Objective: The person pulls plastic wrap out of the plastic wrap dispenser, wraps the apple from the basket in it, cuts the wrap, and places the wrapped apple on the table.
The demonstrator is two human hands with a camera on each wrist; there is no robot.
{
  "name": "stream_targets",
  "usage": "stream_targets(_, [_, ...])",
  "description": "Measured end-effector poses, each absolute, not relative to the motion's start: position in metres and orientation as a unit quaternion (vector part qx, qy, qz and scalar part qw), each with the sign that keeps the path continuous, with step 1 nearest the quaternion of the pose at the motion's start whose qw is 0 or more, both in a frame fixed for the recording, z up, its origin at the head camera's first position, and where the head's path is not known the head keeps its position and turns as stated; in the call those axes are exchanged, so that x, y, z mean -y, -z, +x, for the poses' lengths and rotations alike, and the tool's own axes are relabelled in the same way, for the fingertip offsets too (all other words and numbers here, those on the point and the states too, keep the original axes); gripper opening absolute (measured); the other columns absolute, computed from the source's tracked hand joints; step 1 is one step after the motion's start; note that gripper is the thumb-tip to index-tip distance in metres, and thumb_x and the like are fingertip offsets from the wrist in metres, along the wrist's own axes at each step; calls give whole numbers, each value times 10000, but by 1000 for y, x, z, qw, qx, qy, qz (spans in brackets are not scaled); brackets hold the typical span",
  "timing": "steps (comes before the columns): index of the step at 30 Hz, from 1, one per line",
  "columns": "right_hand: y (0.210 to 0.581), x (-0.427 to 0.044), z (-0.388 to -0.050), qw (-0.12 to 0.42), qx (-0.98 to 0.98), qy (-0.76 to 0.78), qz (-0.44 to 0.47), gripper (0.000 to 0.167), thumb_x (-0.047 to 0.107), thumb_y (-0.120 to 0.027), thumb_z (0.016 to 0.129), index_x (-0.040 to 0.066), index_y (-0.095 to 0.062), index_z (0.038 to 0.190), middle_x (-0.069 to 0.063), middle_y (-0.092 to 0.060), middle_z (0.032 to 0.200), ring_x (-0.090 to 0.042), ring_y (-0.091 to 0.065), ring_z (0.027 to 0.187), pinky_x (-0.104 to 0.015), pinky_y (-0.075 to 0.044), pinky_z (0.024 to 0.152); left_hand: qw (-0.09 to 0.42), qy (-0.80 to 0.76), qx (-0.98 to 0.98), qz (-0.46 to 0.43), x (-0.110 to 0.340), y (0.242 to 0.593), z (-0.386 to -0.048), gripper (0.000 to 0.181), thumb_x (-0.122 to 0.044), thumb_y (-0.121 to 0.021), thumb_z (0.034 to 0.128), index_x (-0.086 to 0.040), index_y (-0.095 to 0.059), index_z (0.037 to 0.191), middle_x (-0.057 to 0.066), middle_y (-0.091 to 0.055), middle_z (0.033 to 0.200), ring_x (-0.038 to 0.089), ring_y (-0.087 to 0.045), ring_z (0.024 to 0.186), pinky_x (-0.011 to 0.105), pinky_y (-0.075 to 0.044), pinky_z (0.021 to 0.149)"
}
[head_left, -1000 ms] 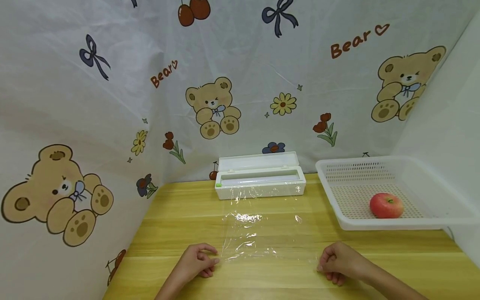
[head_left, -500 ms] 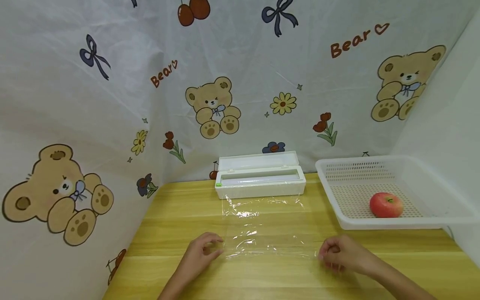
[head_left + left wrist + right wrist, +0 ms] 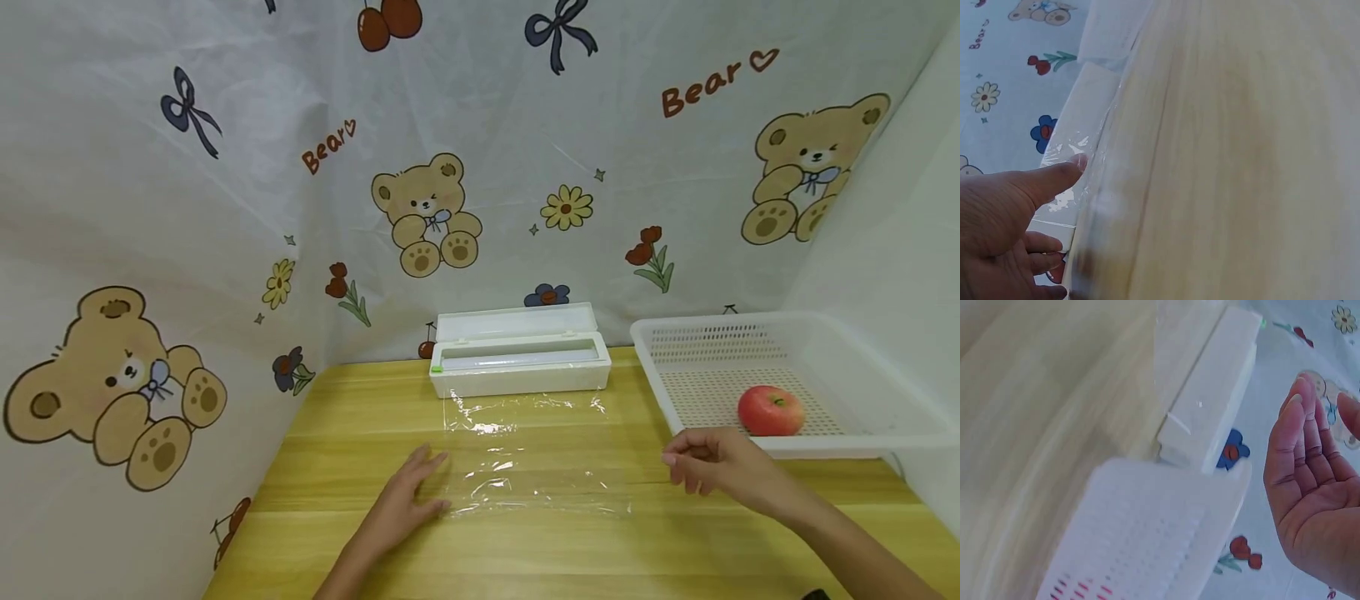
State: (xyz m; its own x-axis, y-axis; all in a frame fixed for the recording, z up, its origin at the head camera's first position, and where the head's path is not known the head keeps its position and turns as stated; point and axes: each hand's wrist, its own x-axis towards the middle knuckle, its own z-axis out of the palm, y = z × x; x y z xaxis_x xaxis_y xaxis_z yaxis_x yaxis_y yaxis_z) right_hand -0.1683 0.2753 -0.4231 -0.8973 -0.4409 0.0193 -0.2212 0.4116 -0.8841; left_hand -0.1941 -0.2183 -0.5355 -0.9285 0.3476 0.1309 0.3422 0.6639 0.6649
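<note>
Since the left hand (image 3: 397, 507), fingers spread, empty, borders the film (image 3: 536, 467), nudging could crease it; the right hand (image 3: 726, 468) curves loosely, empty.

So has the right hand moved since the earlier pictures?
Yes. In the head view, the right hand has moved forward and slightly right, toward the unmoved white basket.

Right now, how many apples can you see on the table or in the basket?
1: the red apple sits in the white basket, near its front wall. No others show.
</note>
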Motion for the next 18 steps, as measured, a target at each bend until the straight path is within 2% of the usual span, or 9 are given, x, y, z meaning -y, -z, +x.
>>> stream_targets(7, [413, -304, -175, 12, -873, 445, -200, 130, 145, -607, 1033, 53, -695, 1057, 33, -688, 807, -171, -643, 689, -291, -555, 569, 26, -380, -902, 203, 218, 539, -196, 762, -347, -799, 875, -161, -465, 1534, 238, -216, 1639, 479, -213, 1489, 711, -251, 1126])
stream_targets(11, [408, -317, -182, -34, -880, 428, -202, 111, 108, -614, 1023, 59, -709, 1054, -16, -700, 820, -181, -650, 686, -289, -562, 578, 35, -385, -900, 204, 219, 542, -196, 766, -365, -795, 874, -173, -463, 1536, 221, -204, 1648, 477, -215, 1488, 699, -257, 1132])
stream_targets(14, [404, -327, -186, -52, -882, 429, -188, 119, 109, -609, 1027, 51, -705, 1069, -47, -713, 848, -199, -670, 713, -296, -585, 620, 29, -383, -898, 212, 220, 546, -197, 760, -365, -792, 875, -163, -469, 1532, 218, -217, 1645, 477, -243, 1478, 684, -282, 1128])
stream_targets(18, [401, -341, -191, -54, -889, 428, -154, 173, 162, -597, 1041, 37, -688, 1118, -9, -740, 895, -162, -700, 781, -286, -602, 657, 11, -379, -897, 229, 222, 550, -198, 741, -364, -788, 878, -130, -490, 1514, 203, -257, 1638, 454, -279, 1472, 666, -304, 1124])
